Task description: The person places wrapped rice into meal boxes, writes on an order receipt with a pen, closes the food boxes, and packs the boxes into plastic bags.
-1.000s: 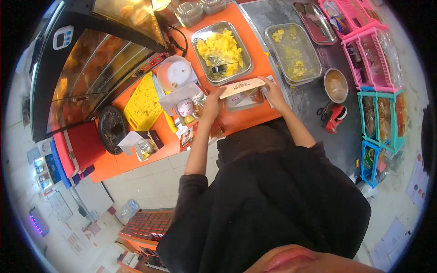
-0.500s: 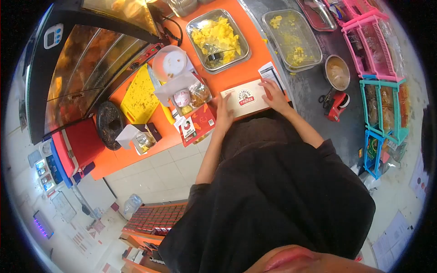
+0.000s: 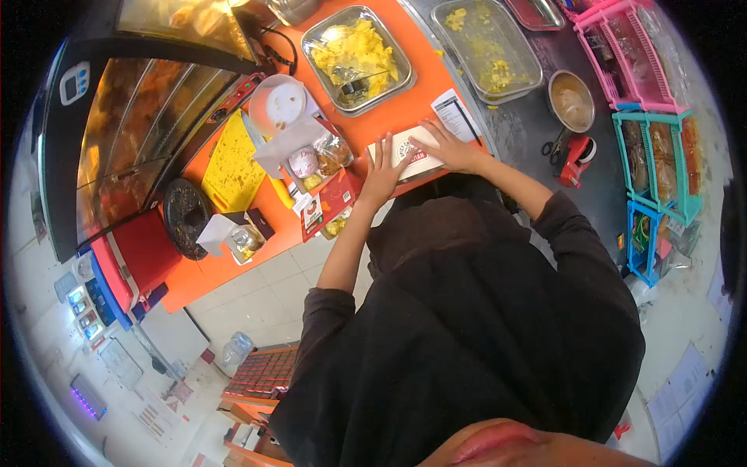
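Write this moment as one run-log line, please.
Left hand: spread on printed carton | Right hand: likewise | Printed carton: on orange counter, lid down | Open carton: to its left, holding wrapped item

L hand (image 3: 380, 177) and R hand (image 3: 459, 153) lie flat just beside each other, palms down, L fingers (image 3: 379, 153) spread fwd, R fingers (image 3: 429, 147) angled in twd L, wrists (image 3: 370, 205) prob. near straight tho lens warp blurs it, w/ bare forearms (image 3: 349, 247) converging fwd from dark sleeves (image 3: 325, 313).

orange counter (image 3: 430, 87) beneath tray (image 3: 383, 96), board (image 3: 233, 167), closed box (image 3: 421, 163)
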Demonstrator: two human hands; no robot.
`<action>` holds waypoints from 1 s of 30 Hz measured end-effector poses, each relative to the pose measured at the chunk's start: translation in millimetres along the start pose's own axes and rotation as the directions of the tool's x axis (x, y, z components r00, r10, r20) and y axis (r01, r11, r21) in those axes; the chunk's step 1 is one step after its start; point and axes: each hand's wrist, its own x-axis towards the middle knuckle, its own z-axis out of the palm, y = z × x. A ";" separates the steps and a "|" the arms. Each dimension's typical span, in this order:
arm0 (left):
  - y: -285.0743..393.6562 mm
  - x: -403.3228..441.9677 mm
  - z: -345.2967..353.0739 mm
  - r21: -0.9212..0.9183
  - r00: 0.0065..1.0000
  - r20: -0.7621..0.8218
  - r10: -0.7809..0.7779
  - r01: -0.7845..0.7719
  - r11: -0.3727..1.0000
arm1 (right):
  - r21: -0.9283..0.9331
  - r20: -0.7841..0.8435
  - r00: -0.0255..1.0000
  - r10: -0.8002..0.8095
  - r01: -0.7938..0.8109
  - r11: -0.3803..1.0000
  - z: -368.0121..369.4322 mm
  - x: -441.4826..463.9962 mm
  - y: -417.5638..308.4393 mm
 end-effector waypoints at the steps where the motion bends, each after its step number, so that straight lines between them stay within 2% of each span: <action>1: 1.0 3.0 -12.2 -0.001 1.000 0.001 0.011 -0.011 1.000 | -0.217 -0.033 0.999 -0.006 -0.001 0.976 -0.4 0.4 -1.5; 2: 2.4 2.9 -25.6 -0.146 0.996 0.087 -0.017 0.030 0.989 | -0.215 -0.037 0.999 0.005 -0.013 0.976 -2.5 -4.6 -2.5; 3: 4.7 3.3 -35.9 -0.283 0.983 0.179 -0.030 0.081 0.956 | -0.069 -0.040 0.998 0.038 -0.041 0.997 -22.2 -6.5 -15.0; 4: 8.3 3.9 -33.4 -0.285 0.983 0.182 -0.013 0.066 0.956 | 0.005 -0.043 0.997 0.067 -0.067 0.998 -27.1 -3.8 -22.2; 5: 13.7 6.7 -30.0 -0.221 0.980 0.183 -0.076 0.117 0.968 | 0.080 -0.046 0.994 0.096 -0.092 0.992 -32.1 -0.8 -29.1; 6: 20.9 11.9 -25.2 -0.161 0.977 0.174 -0.127 0.156 0.975 | 0.012 -0.015 0.992 0.126 -0.126 0.992 -27.2 1.4 -32.2; 7: 25.1 17.5 -23.3 -0.178 0.983 0.166 -0.078 0.107 0.978 | -0.060 0.017 0.985 0.172 -0.170 0.984 -21.7 -0.4 -33.7; 8: 23.4 23.2 -21.8 -0.304 0.989 0.072 -0.131 0.147 0.941 | -0.218 -0.028 0.978 0.207 -0.208 0.954 -13.4 -3.0 -36.7; 9: 20.3 32.6 -18.8 -0.433 0.982 -0.013 -0.189 0.165 0.886 | -0.236 -0.041 0.962 0.269 -0.271 0.933 -22.5 -14.5 -38.0; 10: 15.9 36.9 -12.5 -0.384 0.986 -0.015 -0.167 0.149 0.911 | 0.042 -0.104 0.934 0.343 -0.340 0.939 -38.1 -27.9 -43.1; 11: 11.0 35.9 -6.3 -0.329 0.988 -0.014 -0.155 0.142 0.933 | 0.321 -0.158 0.896 0.415 -0.351 0.880 -53.3 -42.2 -44.7; 12: 9.7 35.4 -4.4 -0.341 0.992 -0.025 -0.120 0.105 0.934 | 0.481 -0.432 0.755 0.493 -0.269 0.834 -68.3 -67.3 -39.8; 13: 8.2 33.6 -3.4 -0.310 0.991 -0.001 -0.134 0.127 0.942 | 0.632 -0.380 0.487 0.786 -0.484 0.605 -73.9 -101.7 -34.8; 14: 8.3 32.4 -4.8 -0.273 0.988 0.023 -0.154 0.155 0.950 | 0.758 -0.265 0.147 0.953 -0.579 0.300 -78.3 -139.7 -30.5; 15: 9.3 30.7 -6.6 -0.271 0.990 0.015 -0.139 0.138 0.953 | 0.799 -0.421 -0.127 0.898 -0.522 0.300 -84.5 -173.7 -23.1; 16: 10.2 29.2 -9.5 -0.278 0.989 0.005 -0.147 0.142 0.950 | 0.686 -0.586 -0.263 0.767 -0.665 0.296 -60.7 -223.8 5.1; 18: 17.5 27.4 -10.5 -0.280 0.986 -0.045 -0.160 0.141 0.950 | 0.452 -0.718 -0.175 0.674 -0.854 0.259 -44.5 -293.2 40.6; 19: 25.0 29.0 -17.7 -0.279 0.987 -0.054 -0.149 0.128 0.952 | 0.455 -0.722 -0.187 0.666 -0.853 0.254 -51.1 -301.5 49.2; 20: 32.4 28.1 -25.7 -0.269 0.986 -0.019 -0.166 0.155 0.951 | 0.782 -0.363 -0.234 0.902 -0.603 0.158 -57.5 -308.8 57.3; 21: 39.0 27.7 -35.5 -0.254 0.982 0.019 -0.186 0.184 0.949 | 0.952 0.046 -0.114 0.992 -0.295 -0.078 -61.8 -313.5 62.8; 22: 46.2 28.2 -44.1 -0.258 0.985 0.011 -0.174 0.171 0.951 | 0.919 0.392 0.142 0.909 -0.011 -0.394 -63.1 -316.3 64.2; 23: 53.5 29.5 -48.1 -0.246 0.986 0.009 -0.167 0.164 0.955 | 0.918 0.391 0.146 0.909 0.003 -0.395 -61.4 -318.1 63.3; 25: 71.1 36.5 -57.4 -0.279 0.990 -0.073 -0.122 0.097 0.955 | 0.935 0.318 0.249 0.915 0.080 -0.347 -60.6 -320.5 60.9; 26: 79.4 40.6 -60.8 -0.289 0.989 -0.118 -0.091 0.054 0.956 | 0.932 0.318 0.250 0.915 0.093 -0.350 -53.1 -319.6 47.2; 28: 97.4 51.2 -68.5 -0.278 0.987 -0.144 -0.067 0.025 0.960 | 0.918 0.011 0.180 0.984 0.387 -0.081 -50.2 -311.7 14.5; 29: 108.5 57.1 -70.9 -0.277 0.985 -0.167 -0.051 0.003 0.961 | 0.918 0.006 0.187 0.982 0.387 -0.080 -39.2 -312.3 20.6; 30: 121.6 63.5 -76.2 -0.265 0.982 -0.184 -0.052 0.002 0.964 | 0.977 -0.053 0.110 0.993 0.210 0.029 -7.3 -311.6 26.3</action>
